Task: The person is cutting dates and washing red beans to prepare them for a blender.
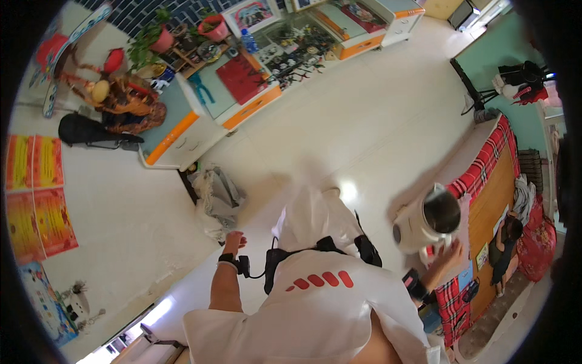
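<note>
My right hand (pixel 448 259) grips the handle side of a pale electric kettle (pixel 411 227). The kettle's lid is off or raised, and its dark metal inside shows at the top. It is held beside the table with the red plaid cloth. My left hand (pixel 235 241) hangs at my left side with its fingers loosely curled, and nothing shows in it. A black strap with a small device sits on each wrist.
A wooden table (pixel 489 227) edged with red plaid cloth stands on the right; a person (pixel 504 245) is beyond it. Low cabinets (pixel 191 141) with orange trim line the upper left. A grey cloth bundle (pixel 218 193) lies by the left wall. Pale floor tiles (pixel 327 123) stretch ahead.
</note>
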The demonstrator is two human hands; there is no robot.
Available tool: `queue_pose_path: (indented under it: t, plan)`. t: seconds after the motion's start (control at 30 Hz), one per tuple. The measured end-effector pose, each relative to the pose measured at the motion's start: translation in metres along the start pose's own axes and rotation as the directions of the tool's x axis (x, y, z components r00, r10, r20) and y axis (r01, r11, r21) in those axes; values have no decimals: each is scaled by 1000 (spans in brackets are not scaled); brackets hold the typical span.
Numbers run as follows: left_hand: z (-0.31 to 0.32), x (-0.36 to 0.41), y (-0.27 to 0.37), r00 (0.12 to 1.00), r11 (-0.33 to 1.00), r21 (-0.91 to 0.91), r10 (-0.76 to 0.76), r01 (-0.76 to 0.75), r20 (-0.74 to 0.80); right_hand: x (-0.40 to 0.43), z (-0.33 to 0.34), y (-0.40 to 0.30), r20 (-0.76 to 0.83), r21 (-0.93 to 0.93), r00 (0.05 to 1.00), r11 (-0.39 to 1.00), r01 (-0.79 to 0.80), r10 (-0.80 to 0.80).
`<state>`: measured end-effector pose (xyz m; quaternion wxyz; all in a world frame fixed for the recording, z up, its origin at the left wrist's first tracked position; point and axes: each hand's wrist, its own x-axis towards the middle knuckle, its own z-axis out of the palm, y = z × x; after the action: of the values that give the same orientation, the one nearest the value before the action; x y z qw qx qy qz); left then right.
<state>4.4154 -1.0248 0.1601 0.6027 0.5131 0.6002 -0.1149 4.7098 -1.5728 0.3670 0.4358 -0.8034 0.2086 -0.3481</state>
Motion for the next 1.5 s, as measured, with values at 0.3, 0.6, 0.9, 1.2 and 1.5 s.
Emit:
queue_pose_path:
  t: [0.3,0.6,0.9,1.2,1.5]
  plan:
    - [229,8,98,925,918,-119,-375,379,55,231,199,-36,-5,375,920,853,-362,392]
    - [502,132,459,937,954,87,263,-288,229,419,257,39,-232,200,920,942,-271,314]
    - [740,162,693,842,838,185,449,-513,297,572,351,126,-322,13,854,904,-428,409]
    - [839,130,677,983,997,21,-73,71,169,819,563,123,141,-4,910,919,-395,391]
    - [1058,214,843,992,996,-2,-85,85,91,1034,759,106,179,165,904,893,-418,389]
